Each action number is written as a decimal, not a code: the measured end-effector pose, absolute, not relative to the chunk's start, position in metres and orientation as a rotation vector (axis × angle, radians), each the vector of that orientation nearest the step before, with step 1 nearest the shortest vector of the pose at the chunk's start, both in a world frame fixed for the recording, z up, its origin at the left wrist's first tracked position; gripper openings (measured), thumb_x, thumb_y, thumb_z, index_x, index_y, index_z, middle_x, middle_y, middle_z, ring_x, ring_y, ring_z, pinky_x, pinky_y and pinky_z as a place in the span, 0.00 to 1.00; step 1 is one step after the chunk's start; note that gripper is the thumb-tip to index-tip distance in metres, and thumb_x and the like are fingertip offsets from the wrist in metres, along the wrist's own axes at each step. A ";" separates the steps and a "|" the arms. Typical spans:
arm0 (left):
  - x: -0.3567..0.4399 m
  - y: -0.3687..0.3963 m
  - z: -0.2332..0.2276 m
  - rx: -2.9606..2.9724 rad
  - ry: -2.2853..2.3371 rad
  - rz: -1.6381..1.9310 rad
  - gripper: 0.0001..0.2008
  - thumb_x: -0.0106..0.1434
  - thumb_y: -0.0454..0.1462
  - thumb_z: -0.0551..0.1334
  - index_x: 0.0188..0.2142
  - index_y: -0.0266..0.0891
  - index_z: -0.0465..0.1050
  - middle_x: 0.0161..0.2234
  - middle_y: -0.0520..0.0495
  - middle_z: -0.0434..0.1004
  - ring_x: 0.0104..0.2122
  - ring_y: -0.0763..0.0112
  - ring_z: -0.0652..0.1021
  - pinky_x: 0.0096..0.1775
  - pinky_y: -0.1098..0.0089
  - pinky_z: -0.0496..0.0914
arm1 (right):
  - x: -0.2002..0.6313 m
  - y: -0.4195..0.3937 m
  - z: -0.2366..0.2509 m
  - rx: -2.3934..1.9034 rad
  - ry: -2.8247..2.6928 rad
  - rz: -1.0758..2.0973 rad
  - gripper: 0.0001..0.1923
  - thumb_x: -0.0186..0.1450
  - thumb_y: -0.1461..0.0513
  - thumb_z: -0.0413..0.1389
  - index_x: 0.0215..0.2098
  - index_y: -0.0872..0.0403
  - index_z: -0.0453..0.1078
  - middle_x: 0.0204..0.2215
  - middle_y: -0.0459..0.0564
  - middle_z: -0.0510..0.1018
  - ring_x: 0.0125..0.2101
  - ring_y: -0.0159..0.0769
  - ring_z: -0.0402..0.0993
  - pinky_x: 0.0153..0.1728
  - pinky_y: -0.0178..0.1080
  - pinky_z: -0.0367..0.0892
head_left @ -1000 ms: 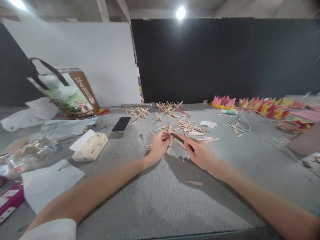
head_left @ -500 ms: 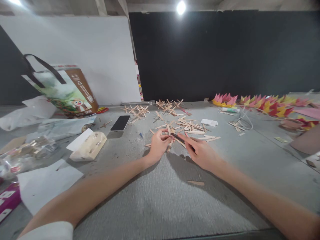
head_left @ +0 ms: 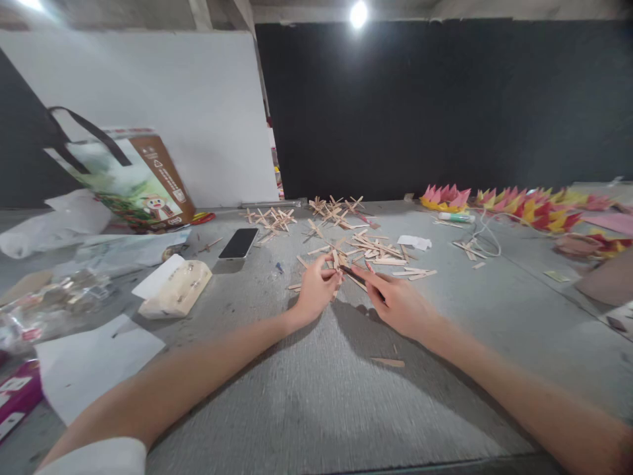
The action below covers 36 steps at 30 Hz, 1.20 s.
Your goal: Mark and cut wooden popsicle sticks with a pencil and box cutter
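My left hand (head_left: pixel 316 289) pinches a craft stick (head_left: pixel 335 259), which points up between thumb and fingers. Its lower part is mostly covered by my fingertips. My right hand (head_left: pixel 404 305) grips a slim dark tool (head_left: pixel 353 273), too small to name, and its tip meets the stick at my left fingertips. Just behind both hands lies a pile of loose craft sticks (head_left: pixel 378 249). Farther back are sticks joined in crossed shapes (head_left: pixel 335 210), with more crossed sticks (head_left: pixel 273 220) to their left. A single stick (head_left: pixel 388 362) rests on the table nearer to me.
On the grey table (head_left: pixel 297 396), left, are a phone (head_left: pixel 239 243), a cream-coloured tissue pack (head_left: pixel 175 288), white paper (head_left: pixel 93 356), clear plastic packaging (head_left: pixel 64 297) and a shopping bag (head_left: pixel 138 185). Right are a glue tube (head_left: pixel 455 217), a white cable (head_left: pixel 497 241) and paper flowers (head_left: pixel 444 198).
My left fingers have shifted slightly, and the stick's lower end, visible before, is now mostly hidden behind them. The dark tool remains in my right hand, nearly in the same place.
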State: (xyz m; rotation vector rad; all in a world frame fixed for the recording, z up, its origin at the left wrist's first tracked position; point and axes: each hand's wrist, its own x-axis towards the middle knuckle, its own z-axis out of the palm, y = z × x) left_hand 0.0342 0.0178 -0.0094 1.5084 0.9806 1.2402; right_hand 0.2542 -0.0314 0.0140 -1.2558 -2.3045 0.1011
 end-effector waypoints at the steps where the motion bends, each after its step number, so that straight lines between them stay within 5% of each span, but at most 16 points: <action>1: 0.034 0.018 -0.009 1.517 0.988 1.243 0.19 0.64 0.46 0.68 0.49 0.40 0.70 0.29 0.49 0.84 0.26 0.67 0.81 0.28 0.72 0.70 | 0.254 -0.032 0.014 -1.264 -2.310 0.104 0.30 0.78 0.62 0.44 0.76 0.50 0.63 0.44 0.56 0.85 0.30 0.40 0.79 0.34 0.41 0.70; 13: 0.035 0.025 -0.015 1.429 0.990 1.316 0.19 0.57 0.41 0.74 0.44 0.42 0.70 0.32 0.49 0.83 0.31 0.63 0.86 0.35 0.66 0.80 | 0.248 -0.034 0.013 -1.396 -2.416 -0.143 0.30 0.78 0.58 0.47 0.78 0.43 0.60 0.47 0.57 0.86 0.33 0.43 0.84 0.38 0.42 0.75; 21: 0.034 0.025 -0.019 1.429 0.948 1.116 0.29 0.55 0.37 0.75 0.51 0.44 0.63 0.29 0.54 0.81 0.28 0.61 0.86 0.34 0.66 0.78 | 0.255 -0.037 0.036 -1.402 -2.430 -0.012 0.23 0.80 0.55 0.49 0.69 0.43 0.73 0.44 0.53 0.88 0.37 0.43 0.85 0.36 0.39 0.71; 25: 0.036 0.023 -0.018 1.633 0.940 1.015 0.19 0.59 0.36 0.73 0.46 0.43 0.68 0.32 0.50 0.84 0.35 0.60 0.87 0.40 0.64 0.78 | 0.264 -0.037 0.064 -1.432 -2.526 0.063 0.22 0.79 0.56 0.51 0.66 0.39 0.78 0.41 0.50 0.89 0.34 0.40 0.83 0.33 0.37 0.67; 31: 0.033 0.010 -0.005 2.215 1.017 0.827 0.13 0.75 0.38 0.59 0.56 0.43 0.74 0.51 0.41 0.84 0.51 0.56 0.83 0.54 0.57 0.76 | 0.285 -0.035 0.091 -1.496 -2.681 0.260 0.22 0.79 0.56 0.50 0.63 0.37 0.80 0.35 0.48 0.88 0.26 0.36 0.79 0.30 0.36 0.63; 36: 0.032 0.008 -0.005 2.564 0.964 0.789 0.14 0.77 0.33 0.53 0.45 0.41 0.79 0.48 0.42 0.84 0.53 0.57 0.79 0.61 0.53 0.71 | 0.307 -0.031 0.101 -1.471 -2.712 0.322 0.21 0.78 0.49 0.50 0.59 0.38 0.83 0.37 0.49 0.89 0.29 0.39 0.81 0.32 0.37 0.67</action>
